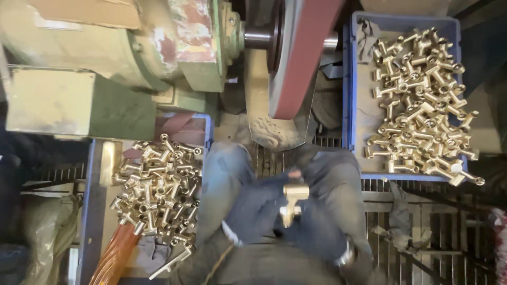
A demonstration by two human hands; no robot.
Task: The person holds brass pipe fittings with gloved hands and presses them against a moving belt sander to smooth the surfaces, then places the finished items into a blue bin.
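Two blue crates (pixel 350 79) flank the grinder: the right crate holds a dense heap of brass fittings (pixel 420 100), several spilling over its near rim, and the left crate (pixel 92 211) holds a similar heap (pixel 158 184) beside a reddish ribbed handle (pixel 116 253). Each heap runs to dozens of pieces, too tangled to count. One more brass fitting (pixel 293 203), T-shaped, sits between the hands, over the lap and just below the sanding belt (pixel 306 53), apart from it. Both hands wear dark gloves. The left hand (pixel 259 208) is curled shut around the fitting's left side, its fingers (pixel 280 184) wrapped over the top. The right hand (pixel 322 227) is closed on the lower right of the fitting; blur hides how its separate fingers lie. One metal grate (pixel 422 232) lies under the right crate.
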